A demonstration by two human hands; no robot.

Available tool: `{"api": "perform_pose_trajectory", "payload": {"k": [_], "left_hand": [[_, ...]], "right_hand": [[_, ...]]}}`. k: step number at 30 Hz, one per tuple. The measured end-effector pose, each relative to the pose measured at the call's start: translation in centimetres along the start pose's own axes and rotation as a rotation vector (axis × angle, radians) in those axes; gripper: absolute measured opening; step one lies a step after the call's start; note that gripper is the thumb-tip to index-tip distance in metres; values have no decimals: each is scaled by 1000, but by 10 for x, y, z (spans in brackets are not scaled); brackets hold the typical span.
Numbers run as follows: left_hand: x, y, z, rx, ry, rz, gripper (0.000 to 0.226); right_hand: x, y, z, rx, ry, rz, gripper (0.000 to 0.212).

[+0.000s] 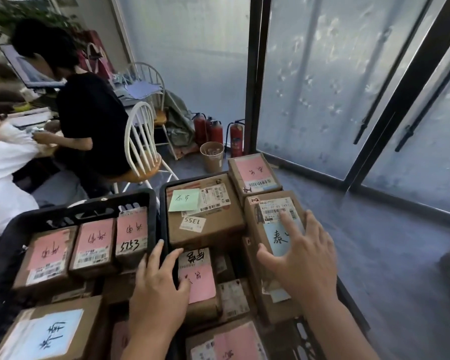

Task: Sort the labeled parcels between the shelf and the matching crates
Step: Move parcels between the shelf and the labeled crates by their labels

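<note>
where crates [151,203] sit, labeled parcels [94,245] inside

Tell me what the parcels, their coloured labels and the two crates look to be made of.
The parcels look like plain brown corrugated cardboard, matte, with taped seams. The coloured labels seem to be thin matte paper, handwritten in dark marker; one corner lifts slightly. The crates appear to be black moulded plastic with slotted walls and a slight sheen, though blur leaves this open.

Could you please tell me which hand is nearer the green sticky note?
Left. The left hand lies just below the green paper sticky note; the right hand is farther right.
</note>
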State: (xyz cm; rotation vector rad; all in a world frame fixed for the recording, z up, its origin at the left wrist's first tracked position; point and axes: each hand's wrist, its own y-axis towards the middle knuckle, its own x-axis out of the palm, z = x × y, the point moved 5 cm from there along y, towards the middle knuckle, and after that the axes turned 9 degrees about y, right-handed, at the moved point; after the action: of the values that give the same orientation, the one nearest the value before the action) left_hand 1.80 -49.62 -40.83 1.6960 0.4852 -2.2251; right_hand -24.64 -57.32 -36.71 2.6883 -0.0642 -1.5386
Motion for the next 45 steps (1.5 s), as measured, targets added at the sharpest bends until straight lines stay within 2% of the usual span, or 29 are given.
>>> {"api": "perform_pose_trajectory", "payload": {"k": [8, 13, 18, 22, 24, 29, 34, 40, 43, 45], "left_hand": [[2, -1, -4, 22, -81, 28, 61], [-14, -9, -8, 56, -322, 157, 51], [-70, -34, 4, 177, -571, 275, 48], [-149, -61, 2, 291, -695, 329, 68], [-188, -81, -10, 299, -677, 381, 70], [-246, -174, -56, 80, -552, 534, 62], [-255, -309, -93, -261, -356, 713, 62], [-263, -518, -119, -627, -174, 906, 62], [-261, -632, -122, -799, -129, 989, 61], [-259, -711, -122, -896, -100, 1044, 61]], "right_hand": [[-11, -3, -4, 9, 2, -22, 106], [-47, -26, -24, -34, 32, 30, 102], [-85, -50, -78, -214, 145, 54, 88], [-93, -62, -138, -431, 344, -5, 76], [-92, -69, -166, -564, 460, -62, 76], [-88, -101, -211, -848, 674, -270, 78], [-71, -187, -254, -1037, 813, -608, 79], [-91, -381, -307, -1374, 845, -989, 80], [-113, -495, -308, -1535, 826, -1144, 74], [-127, -571, -300, -1640, 870, -1197, 82]]}}
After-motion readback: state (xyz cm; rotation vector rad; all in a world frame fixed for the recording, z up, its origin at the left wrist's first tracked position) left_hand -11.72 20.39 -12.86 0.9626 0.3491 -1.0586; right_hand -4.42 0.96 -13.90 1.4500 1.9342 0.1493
